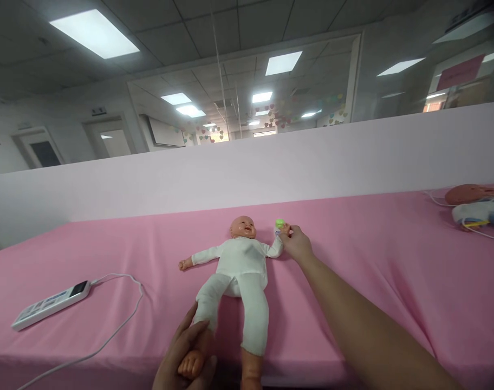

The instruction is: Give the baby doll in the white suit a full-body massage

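A baby doll (242, 260) in a white long-sleeved top and white trousers lies face up, its head toward the back wall. My left hand (186, 346) is closed around the doll's lower leg near the bare foot, with the fingers along the trouser cuff. At the doll's raised arm, my right hand (298, 244) pinches the doll's small hand. Right beside that hand is a small bright green object (280, 222) with a pale lower part; its kind is too small to make out. The doll's other arm stretches out to the left.
A pink sheet (157, 244) covers the table. On the left lies a white handheld device (52, 306) with a dark screen and a trailing white cable (125, 319). Another doll (474, 203) with white tubing lies far right. A low white partition (231, 168) runs behind.
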Demonstrator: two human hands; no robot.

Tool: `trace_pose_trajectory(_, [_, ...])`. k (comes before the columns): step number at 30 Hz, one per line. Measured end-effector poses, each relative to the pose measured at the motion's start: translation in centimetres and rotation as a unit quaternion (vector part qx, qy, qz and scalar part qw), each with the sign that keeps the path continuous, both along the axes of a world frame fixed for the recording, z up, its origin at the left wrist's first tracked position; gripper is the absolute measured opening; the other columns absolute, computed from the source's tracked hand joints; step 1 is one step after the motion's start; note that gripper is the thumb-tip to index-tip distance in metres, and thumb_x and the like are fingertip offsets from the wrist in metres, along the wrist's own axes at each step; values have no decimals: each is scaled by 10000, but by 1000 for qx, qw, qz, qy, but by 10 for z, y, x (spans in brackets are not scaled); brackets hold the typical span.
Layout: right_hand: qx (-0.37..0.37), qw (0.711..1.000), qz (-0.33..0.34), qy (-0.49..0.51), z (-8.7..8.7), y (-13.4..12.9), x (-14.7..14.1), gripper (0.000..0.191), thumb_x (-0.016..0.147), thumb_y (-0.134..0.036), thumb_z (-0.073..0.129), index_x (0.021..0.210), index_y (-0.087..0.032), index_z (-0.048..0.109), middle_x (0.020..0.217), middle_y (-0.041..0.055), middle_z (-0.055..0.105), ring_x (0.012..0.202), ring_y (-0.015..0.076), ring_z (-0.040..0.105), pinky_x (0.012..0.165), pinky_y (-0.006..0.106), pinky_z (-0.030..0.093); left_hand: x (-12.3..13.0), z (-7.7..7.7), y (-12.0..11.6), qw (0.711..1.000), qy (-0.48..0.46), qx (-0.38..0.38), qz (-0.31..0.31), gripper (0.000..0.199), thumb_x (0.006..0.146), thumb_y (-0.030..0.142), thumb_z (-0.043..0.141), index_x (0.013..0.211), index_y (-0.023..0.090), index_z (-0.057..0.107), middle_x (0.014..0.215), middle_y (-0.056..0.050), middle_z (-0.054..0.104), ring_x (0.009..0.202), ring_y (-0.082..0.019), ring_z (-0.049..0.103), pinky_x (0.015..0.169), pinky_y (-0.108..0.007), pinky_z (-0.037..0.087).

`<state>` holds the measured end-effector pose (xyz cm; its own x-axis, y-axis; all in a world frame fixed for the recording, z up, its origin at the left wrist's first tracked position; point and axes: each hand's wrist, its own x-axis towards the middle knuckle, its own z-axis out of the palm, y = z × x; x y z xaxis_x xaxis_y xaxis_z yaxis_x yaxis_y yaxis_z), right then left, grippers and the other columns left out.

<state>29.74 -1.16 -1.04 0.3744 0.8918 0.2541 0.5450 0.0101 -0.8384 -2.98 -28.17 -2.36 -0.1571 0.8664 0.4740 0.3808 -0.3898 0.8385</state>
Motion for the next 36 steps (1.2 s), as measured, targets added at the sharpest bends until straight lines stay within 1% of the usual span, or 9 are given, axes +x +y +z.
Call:
trace_pose_trajectory(5, [46,998,32,-8,7,-7,-12,389,900,-442,623,1231,-239,595,1035,53,765,889,231,718,728,315,527,-11,7,-5,998,41,-50,6,418,829,398,785,1233,302,746,1563,-63,540,1431,-372,500,1191,-483,415])
trace_pose_trajectory(7, [89,995,54,-6,13,-15,-18,389,910,-433,621,1261,-268,595,1052,32,766,875,208,716,758,311,541,-12,9,-5,997,43,-63,15,454,800,397,805,1239,299,744,1562,-68,541,1426,-384,503,1179,-498,427])
trace_pose_trajectory(10, [180,977,114,-4,23,-33,-32,409,916,-434,633,1299,-297,595,1081,20,764,779,176,705,745,309,555,-8,13,-3,996,48,-72,10,483,792,377,793,1265,302,732,1584,-74,514,1448,-389,473,1184,-535,410])
trace_pose_trajectory(13, [218,958,182,-41,29,-50,-49,458,896,-404,670,1332,-282,601,1116,38,757,726,169,686,718,315,556,3,23,-3,996,46,-71,-8,486,794,322,765,1278,293,725,1615,-84,471,1470,-382,445,1197,-543,393])
trace_pose_trajectory(17, [228,934,248,-122,26,-61,-66,475,878,-311,686,1349,-301,634,1184,41,739,905,208,696,806,337,547,21,38,-6,996,31,-83,-25,510,770,247,760,1277,287,724,1624,-89,455,1483,-367,430,1210,-536,376])
trace_pose_trajectory(20, [217,927,266,-150,24,-62,-69,451,882,-289,687,1330,-332,663,1137,22,744,974,218,684,826,332,530,30,44,-5,996,13,-81,-29,502,751,214,752,1248,283,738,1619,-87,463,1487,-367,423,1219,-544,357])
trace_pose_trajectory(25, [200,933,257,-151,26,-62,-66,418,866,-288,703,1284,-288,696,1133,38,743,980,223,683,850,334,523,36,44,-3,996,3,-81,-38,493,748,202,735,1234,280,742,1632,-86,438,1513,-361,381,1232,-553,326])
trace_pose_trajectory(32, [168,946,250,-123,30,-64,-60,424,878,-375,708,1290,-277,696,1172,64,746,1010,249,689,872,353,530,37,45,-10,996,3,-78,-39,496,740,171,744,1229,258,743,1621,-101,454,1504,-354,398,1242,-565,300])
trace_pose_trajectory(36, [152,951,243,-116,28,-60,-56,440,870,-370,708,1294,-255,691,1172,66,749,984,244,694,854,348,534,36,42,-10,996,7,-73,-43,495,737,161,749,1222,265,750,1603,-99,478,1496,-359,411,1229,-565,326])
